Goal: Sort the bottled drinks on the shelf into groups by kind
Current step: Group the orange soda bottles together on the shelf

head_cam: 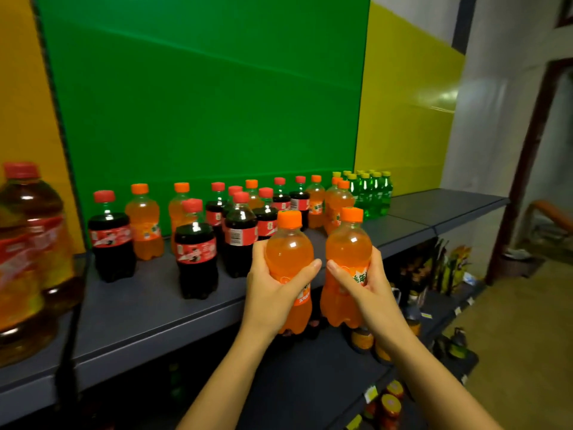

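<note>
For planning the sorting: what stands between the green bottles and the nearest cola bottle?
Orange soda bottles stand there, beside the green bottles; the head view shows it.

The big amber bottle (31,259) is cut off by the left edge. The labels of the left orange bottle (290,249) and right orange bottle (348,243) are mostly covered by the left hand (273,290) and right hand (372,287). The lower-shelf goods (446,268) are blurred.

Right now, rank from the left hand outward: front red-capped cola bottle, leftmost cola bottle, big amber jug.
1. Front red-capped cola bottle, just left of the left hand.
2. Leftmost cola bottle, farther left.
3. Big amber jug, far-left edge.
</note>
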